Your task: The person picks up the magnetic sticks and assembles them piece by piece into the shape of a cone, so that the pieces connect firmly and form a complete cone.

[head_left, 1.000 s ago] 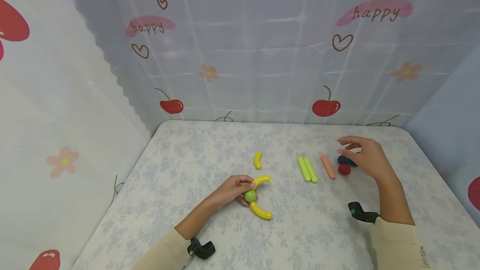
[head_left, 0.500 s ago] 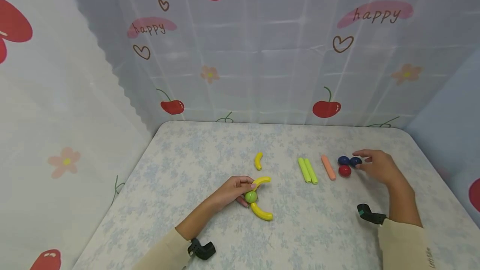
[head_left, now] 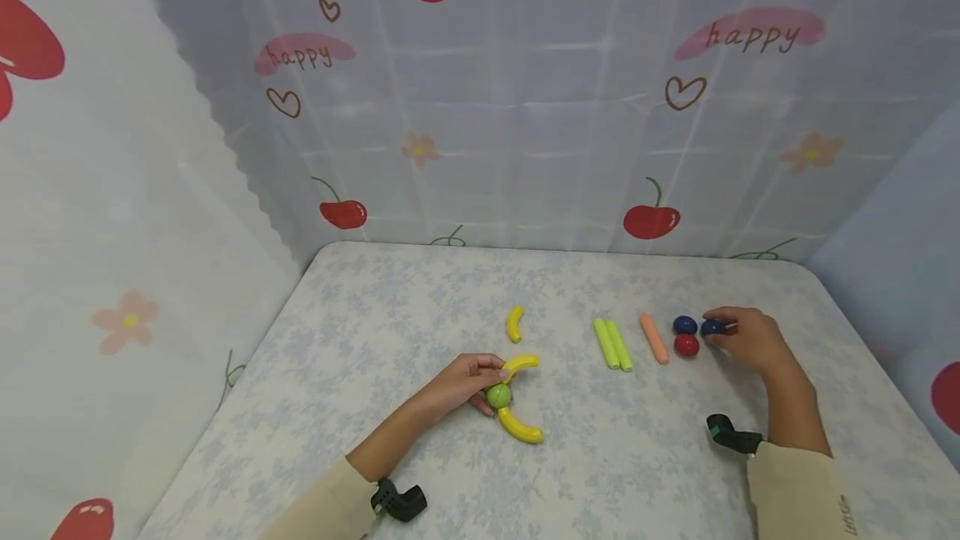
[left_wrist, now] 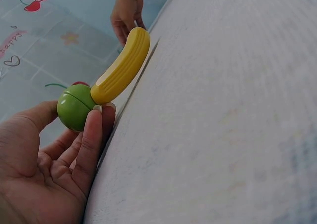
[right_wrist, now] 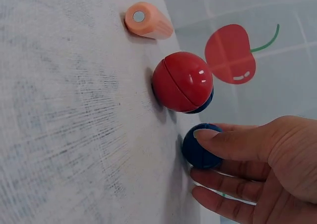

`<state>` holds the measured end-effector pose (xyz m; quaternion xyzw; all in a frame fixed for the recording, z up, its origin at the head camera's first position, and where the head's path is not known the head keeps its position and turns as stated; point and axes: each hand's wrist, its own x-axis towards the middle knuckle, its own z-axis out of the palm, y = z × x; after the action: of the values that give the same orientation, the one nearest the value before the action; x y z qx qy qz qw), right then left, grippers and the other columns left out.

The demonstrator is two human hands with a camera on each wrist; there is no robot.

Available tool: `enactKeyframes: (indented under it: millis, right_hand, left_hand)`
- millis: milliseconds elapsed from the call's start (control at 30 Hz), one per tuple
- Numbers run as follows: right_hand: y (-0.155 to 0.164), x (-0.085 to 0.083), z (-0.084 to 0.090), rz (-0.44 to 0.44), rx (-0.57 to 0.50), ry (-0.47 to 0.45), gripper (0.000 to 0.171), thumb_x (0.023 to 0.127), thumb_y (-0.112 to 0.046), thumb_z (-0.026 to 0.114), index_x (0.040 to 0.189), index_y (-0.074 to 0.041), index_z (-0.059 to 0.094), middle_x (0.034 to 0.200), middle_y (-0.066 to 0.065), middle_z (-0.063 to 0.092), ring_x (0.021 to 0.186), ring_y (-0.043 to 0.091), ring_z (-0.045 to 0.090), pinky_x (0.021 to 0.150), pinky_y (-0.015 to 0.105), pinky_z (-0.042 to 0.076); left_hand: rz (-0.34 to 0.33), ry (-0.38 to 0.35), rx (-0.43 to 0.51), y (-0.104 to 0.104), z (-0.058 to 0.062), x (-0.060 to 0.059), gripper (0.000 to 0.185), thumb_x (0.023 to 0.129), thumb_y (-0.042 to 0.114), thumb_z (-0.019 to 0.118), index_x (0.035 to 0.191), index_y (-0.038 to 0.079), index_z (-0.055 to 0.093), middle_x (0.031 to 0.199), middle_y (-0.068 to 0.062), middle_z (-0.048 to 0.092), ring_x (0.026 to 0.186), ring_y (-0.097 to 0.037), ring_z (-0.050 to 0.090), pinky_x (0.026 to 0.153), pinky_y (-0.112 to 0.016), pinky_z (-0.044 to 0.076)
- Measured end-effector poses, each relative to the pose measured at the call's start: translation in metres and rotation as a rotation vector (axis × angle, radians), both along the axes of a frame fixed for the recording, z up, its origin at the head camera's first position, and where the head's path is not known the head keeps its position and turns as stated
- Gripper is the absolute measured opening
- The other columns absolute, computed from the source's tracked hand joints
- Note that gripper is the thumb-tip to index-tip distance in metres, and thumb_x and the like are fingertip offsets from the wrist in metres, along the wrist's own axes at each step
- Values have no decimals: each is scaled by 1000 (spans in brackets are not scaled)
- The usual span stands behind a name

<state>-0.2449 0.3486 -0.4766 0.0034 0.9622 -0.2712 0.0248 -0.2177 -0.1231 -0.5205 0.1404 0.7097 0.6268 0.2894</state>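
Observation:
My left hand (head_left: 468, 382) grips a small assembly of magnetic building pieces at its joint. It consists of a green ball (head_left: 498, 396) with an upper yellow curved rod (head_left: 521, 363) and a lower yellow curved rod (head_left: 521, 426) meeting it. In the left wrist view, the fingers curl around the green ball (left_wrist: 77, 107), from which one yellow rod (left_wrist: 124, 68) sticks out. Thumb and fingers of my right hand (head_left: 752, 338) pinch a blue ball (right_wrist: 200, 147) low at the table. Left of it lie a second blue ball (head_left: 684, 324) and a red ball (head_left: 686, 346), close together.
An orange straight rod (head_left: 654, 338) with a silver disc in its end lies left of the balls. Two light green rods (head_left: 613, 345) lie side by side farther left. A short yellow curved rod (head_left: 514, 324) is beyond my left hand. Printed curtains (head_left: 525, 148) rise behind the table (head_left: 360, 315).
My right hand has come down from above the balls to the right side of the blue pair, and now pinches the right blue ball, slightly apart from the other. The left hand holds still.

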Motion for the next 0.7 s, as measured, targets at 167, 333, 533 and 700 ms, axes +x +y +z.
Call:
enactKeyframes:
  millis: [167, 333, 533, 700]
  right_hand:
    - [-2, 4, 7, -41, 11, 60, 41, 94, -8, 70, 129, 10, 59, 123, 37, 58, 109, 54, 57, 80, 60, 54]
    - [-9, 8, 21, -62, 4, 161, 41, 95, -13, 70, 128, 9, 60, 119, 36, 60, 104, 52, 59, 78, 61, 53]
    - [-24, 8, 32, -56, -45, 253, 42, 95, -12, 72, 131, 7, 61, 114, 32, 65, 103, 49, 62, 75, 58, 55]
    - [-43, 8, 36, -54, -102, 234, 43, 95, -11, 71, 133, 6, 61, 121, 32, 62, 107, 49, 61, 79, 58, 56]
  left_hand:
    - [-4, 2, 5, -1, 1, 0, 31, 103, 29, 62, 120, 5, 69, 97, -11, 74, 84, -21, 72, 64, -32, 61]
    - [-13, 4, 2, -1, 1, -1, 30, 104, 28, 61, 121, 4, 69, 98, -10, 74, 86, -21, 72, 65, -33, 61]
    - [-16, 16, 3, -1, 1, -2, 32, 104, 28, 60, 122, 2, 68, 97, -9, 73, 86, -20, 72, 66, -33, 61]
    - [-15, 1, 16, -1, -2, -1, 34, 104, 27, 60, 124, 0, 66, 96, -9, 73, 84, -20, 72, 67, -33, 61]
